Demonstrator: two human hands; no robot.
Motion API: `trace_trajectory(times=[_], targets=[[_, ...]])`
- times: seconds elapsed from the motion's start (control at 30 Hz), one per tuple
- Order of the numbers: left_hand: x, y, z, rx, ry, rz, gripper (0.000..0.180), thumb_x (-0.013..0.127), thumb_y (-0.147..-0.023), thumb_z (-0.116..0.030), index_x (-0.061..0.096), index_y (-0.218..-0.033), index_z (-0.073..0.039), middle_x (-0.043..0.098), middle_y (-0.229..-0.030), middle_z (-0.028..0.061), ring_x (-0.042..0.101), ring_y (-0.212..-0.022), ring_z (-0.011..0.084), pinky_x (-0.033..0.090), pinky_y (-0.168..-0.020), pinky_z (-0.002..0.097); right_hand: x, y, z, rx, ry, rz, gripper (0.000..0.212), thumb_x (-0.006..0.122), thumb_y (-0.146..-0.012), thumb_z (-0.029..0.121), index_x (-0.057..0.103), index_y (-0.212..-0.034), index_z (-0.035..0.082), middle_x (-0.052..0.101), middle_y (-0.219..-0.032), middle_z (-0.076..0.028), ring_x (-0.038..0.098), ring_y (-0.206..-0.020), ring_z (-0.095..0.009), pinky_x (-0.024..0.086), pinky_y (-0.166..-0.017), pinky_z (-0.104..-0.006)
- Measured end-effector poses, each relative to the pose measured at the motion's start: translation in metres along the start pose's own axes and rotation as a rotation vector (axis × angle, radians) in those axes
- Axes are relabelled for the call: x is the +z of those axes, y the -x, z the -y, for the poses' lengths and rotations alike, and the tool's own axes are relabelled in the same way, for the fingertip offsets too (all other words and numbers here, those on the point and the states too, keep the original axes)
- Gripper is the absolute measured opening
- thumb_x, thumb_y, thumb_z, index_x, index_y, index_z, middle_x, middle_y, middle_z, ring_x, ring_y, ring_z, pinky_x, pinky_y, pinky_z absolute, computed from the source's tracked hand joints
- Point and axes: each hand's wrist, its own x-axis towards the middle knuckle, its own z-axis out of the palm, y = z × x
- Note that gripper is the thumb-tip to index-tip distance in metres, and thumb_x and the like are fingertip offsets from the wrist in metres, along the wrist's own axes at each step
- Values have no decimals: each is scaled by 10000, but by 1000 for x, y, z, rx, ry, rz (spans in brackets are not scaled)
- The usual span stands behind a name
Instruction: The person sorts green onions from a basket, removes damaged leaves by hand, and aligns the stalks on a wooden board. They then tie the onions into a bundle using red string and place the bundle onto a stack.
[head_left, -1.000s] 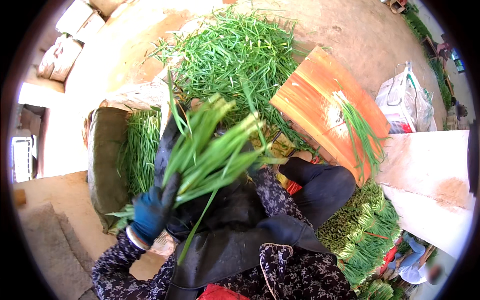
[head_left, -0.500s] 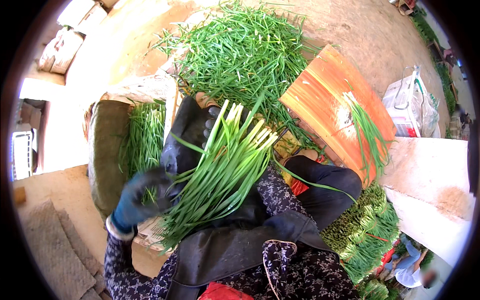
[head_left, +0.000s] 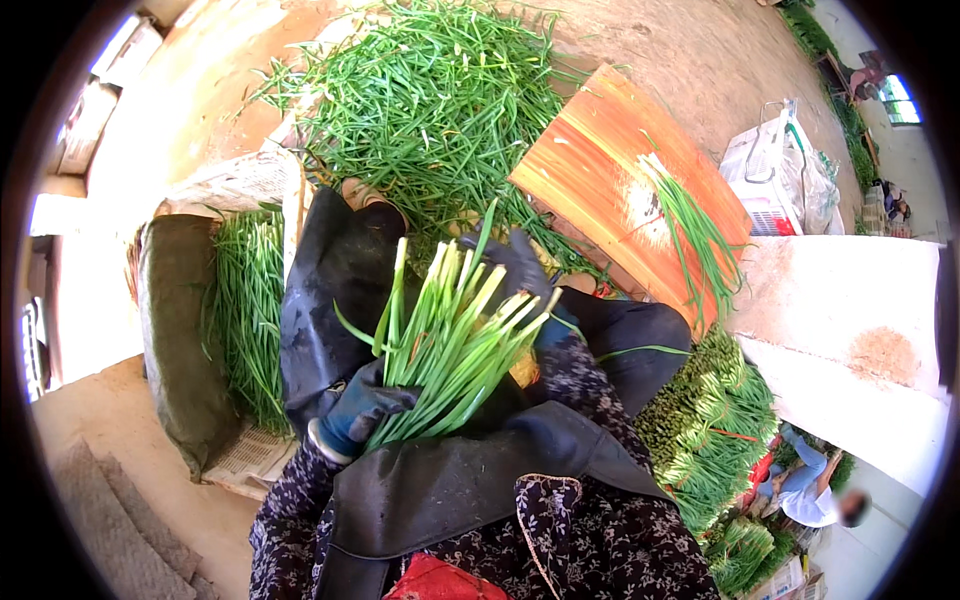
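Note:
A bunch of garlic chives point(head_left: 445, 335), pale stem ends pointing away from me and green leaves toward me, rests over my dark apron point(head_left: 430, 490). Around its leafy lower part my left hand point(head_left: 362, 405), in a blue and dark glove, is closed. My right hand point(head_left: 522, 268), gloved in dark grey, is just beyond the stem ends on the right, fingers spread and partly behind the stems. Whether it touches them I cannot tell. One long leaf point(head_left: 645, 350) lies across my right knee.
A loose heap of chives point(head_left: 430, 110) covers the ground ahead. On the right, a wooden board point(head_left: 610, 150) carries a small bunch; tied bundles point(head_left: 725, 430) stand below it. A lined basket point(head_left: 180, 340) of chives is at left, a white crate point(head_left: 770, 180) at far right. Another person point(head_left: 805, 480) sits lower right.
My left hand has come in from the left and taken hold of the leaves. My right hand has moved from under the bunch to its right. The view has shifted slightly.

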Motion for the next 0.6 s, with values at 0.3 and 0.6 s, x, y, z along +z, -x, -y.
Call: trace_trajectory(times=[0.3, 0.6], targets=[[12, 23, 15, 114, 84, -194, 714, 696, -882, -268, 309, -1411, 16, 636, -1176, 194, 655, -1007, 187, 522, -902, 292, 3, 121, 21, 564, 753, 360, 602, 579, -950, 272, 344, -1439, 14, 609, -1148, -154, 656, -901, -213, 541, -724, -260], [30, 19, -10, -125, 242, -126, 857, 682, -840, -208, 168, -1497, -11, 505, -1366, 128, 535, -1206, 200, 423, -1024, 324, 24, 157, 60, 844, 667, 358, 709, 669, -886, 351, 372, -1390, -52, 599, -1152, -117, 600, -832, -103, 478, -688, -211]])
